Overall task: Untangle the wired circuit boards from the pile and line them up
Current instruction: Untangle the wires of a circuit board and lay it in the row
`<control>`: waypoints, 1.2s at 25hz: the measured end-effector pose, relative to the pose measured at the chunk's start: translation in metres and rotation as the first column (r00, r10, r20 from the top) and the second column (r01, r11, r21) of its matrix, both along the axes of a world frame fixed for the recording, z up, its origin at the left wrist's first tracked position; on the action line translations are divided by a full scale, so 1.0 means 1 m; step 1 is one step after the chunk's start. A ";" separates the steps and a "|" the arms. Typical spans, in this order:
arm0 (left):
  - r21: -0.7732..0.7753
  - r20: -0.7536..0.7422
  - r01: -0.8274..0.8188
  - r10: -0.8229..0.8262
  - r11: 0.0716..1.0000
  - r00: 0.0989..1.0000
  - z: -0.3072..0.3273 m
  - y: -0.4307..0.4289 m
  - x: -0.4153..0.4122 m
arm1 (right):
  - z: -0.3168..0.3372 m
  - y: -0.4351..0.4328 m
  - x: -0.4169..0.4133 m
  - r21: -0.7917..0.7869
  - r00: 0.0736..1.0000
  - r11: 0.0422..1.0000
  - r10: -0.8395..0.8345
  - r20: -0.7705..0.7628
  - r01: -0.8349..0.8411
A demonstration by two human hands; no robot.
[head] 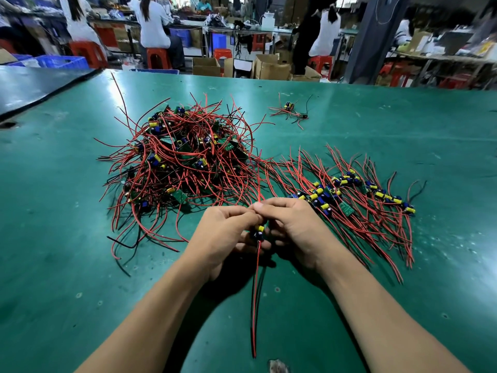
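Pinching one circuit board (258,232) between them, our left grip (224,238) and right grip (294,227) are both curled on it over the tabletop (67,251). Its long axis runs 12 to 6: a red lead (258,189) rises toward 12, a red-and-black pair (255,305) trails to 6. The lined-up row (349,196) lies at 2 o'clock, nearer the right grip; the tangled pile (183,157) sits at 11. We judge that red lead may snag there. A stray cluster (290,112) lies far off at 1.

A green-matted table (403,117) carries 3 groups: a tangled pile of wired circuit boards (183,154) at left, a lined-up row of boards (349,189) at right, and, farther back and well apart, a small stray cluster (290,110).
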State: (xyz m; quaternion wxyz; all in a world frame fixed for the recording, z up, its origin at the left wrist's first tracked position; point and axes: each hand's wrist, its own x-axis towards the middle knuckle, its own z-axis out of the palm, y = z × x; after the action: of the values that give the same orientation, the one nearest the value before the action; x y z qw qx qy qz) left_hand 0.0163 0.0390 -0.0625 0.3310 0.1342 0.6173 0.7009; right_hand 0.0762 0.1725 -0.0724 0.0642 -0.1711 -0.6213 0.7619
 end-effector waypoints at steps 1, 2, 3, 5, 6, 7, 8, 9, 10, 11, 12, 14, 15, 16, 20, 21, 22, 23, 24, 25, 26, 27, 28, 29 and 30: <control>0.000 -0.009 0.001 -0.001 1.000 1.000 0.000 0.000 -0.001 | 0.000 -0.001 -0.001 -0.014 1.000 1.000 -0.026 -0.007 0.025; 0.002 -0.014 0.004 -0.004 1.000 1.000 0.000 -0.001 -0.001 | 0.001 0.000 -0.003 -0.018 0.998 0.998 -0.059 -0.011 0.059; 0.004 -0.019 0.012 -0.012 1.000 1.000 0.000 -0.001 -0.001 | 0.002 0.001 -0.004 -0.014 0.995 0.995 -0.101 -0.014 0.101; 0.001 -0.029 0.036 -0.036 0.999 0.999 -0.001 0.000 -0.001 | 0.002 0.005 -0.008 -0.057 0.981 0.980 -0.193 -0.020 0.192; 0.002 -0.032 0.048 -0.048 0.999 0.998 -0.001 0.000 0.000 | 0.003 0.007 -0.009 -0.110 0.974 0.968 -0.228 -0.019 0.224; 0.006 -0.034 0.060 -0.060 0.998 0.998 -0.001 0.002 0.001 | 0.004 0.010 -0.010 -0.177 0.968 0.954 -0.249 -0.014 0.242; 0.010 -0.035 0.072 -0.071 0.997 0.997 -0.001 0.003 0.002 | 0.007 0.013 -0.010 -0.245 0.966 0.937 -0.258 -0.004 0.250; 0.014 -0.035 0.082 -0.082 0.997 0.996 -0.001 0.004 0.003 | 0.009 0.016 -0.010 -0.309 0.965 0.917 -0.263 0.008 0.252; 0.017 -0.035 0.092 -0.091 0.996 0.995 -0.001 0.004 0.003 | 0.012 0.020 -0.009 -0.367 0.964 0.895 -0.266 0.018 0.254; 0.019 -0.033 0.099 -0.099 0.995 0.995 -0.001 0.005 0.003 | 0.015 0.023 -0.009 -0.418 0.963 0.872 -0.269 0.024 0.254; 0.019 -0.032 0.105 -0.105 0.994 0.994 -0.001 0.004 0.003 | 0.016 0.025 -0.008 -0.462 0.962 0.851 -0.271 0.024 0.251; 0.019 -0.031 0.112 -0.111 0.994 0.993 -0.001 0.004 0.004 | 0.018 0.026 -0.006 -0.508 0.963 0.829 -0.268 0.006 0.234; 0.018 -0.030 0.110 -0.110 0.994 0.994 -0.001 0.005 0.004 | 0.019 0.026 -0.005 -0.499 0.966 0.839 -0.258 -0.008 0.220; 0.016 -0.027 0.104 -0.104 0.994 0.994 -0.001 0.005 0.004 | 0.018 0.026 -0.005 -0.462 0.970 0.863 -0.241 -0.023 0.204; 0.031 -0.028 0.028 -0.027 0.999 0.999 -0.002 0.004 0.003 | 0.010 0.012 0.000 -0.084 0.995 0.993 -0.091 -0.033 0.088; 0.044 -0.022 0.009 -0.008 0.999 1.000 -0.002 0.004 0.002 | 0.007 0.007 0.000 0.004 0.999 0.999 -0.050 -0.006 0.050; 0.052 -0.018 -0.003 0.004 0.999 1.000 -0.003 0.004 0.002 | 0.005 0.003 0.001 0.070 0.999 0.997 -0.030 0.028 0.028; 0.051 -0.021 -0.011 0.012 0.999 1.000 -0.003 0.004 0.002 | 0.004 0.002 0.001 0.115 0.998 0.993 -0.028 0.054 0.022; 0.042 -0.033 -0.011 0.013 0.999 0.999 -0.003 0.004 0.001 | 0.004 0.002 0.001 0.139 0.997 0.990 -0.030 0.065 0.021; 0.032 -0.048 -0.004 0.006 0.999 0.999 -0.003 0.003 0.001 | 0.004 0.005 0.000 0.133 0.997 0.991 -0.036 0.063 0.028; 0.024 -0.060 0.009 -0.008 1.000 0.998 -0.004 0.002 0.001 | 0.004 0.009 -0.001 0.100 0.997 0.994 -0.055 0.051 0.050; 0.019 -0.067 0.030 -0.028 0.999 0.997 -0.003 0.002 0.002 | 0.004 0.014 -0.002 0.053 0.995 0.995 -0.089 0.037 0.087; 0.014 -0.074 0.053 -0.052 0.998 0.996 -0.003 0.002 0.002 | 0.004 0.018 -0.004 0.007 0.991 0.991 -0.132 0.026 0.132; 0.007 -0.083 0.077 -0.076 0.997 0.994 -0.003 0.001 0.002 | 0.004 0.022 -0.005 -0.033 0.985 0.984 -0.173 0.018 0.174; -0.003 -0.092 0.097 -0.097 0.995 0.991 -0.002 0.001 0.002 | 0.004 0.025 -0.006 -0.067 0.978 0.976 -0.209 0.010 0.209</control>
State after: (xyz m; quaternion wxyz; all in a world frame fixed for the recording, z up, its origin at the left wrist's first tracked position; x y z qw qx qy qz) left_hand 0.0188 0.0399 -0.0647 0.3359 0.1962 0.6241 0.6777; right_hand 0.0703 0.1975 -0.0688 0.1371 -0.2386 -0.5739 0.7713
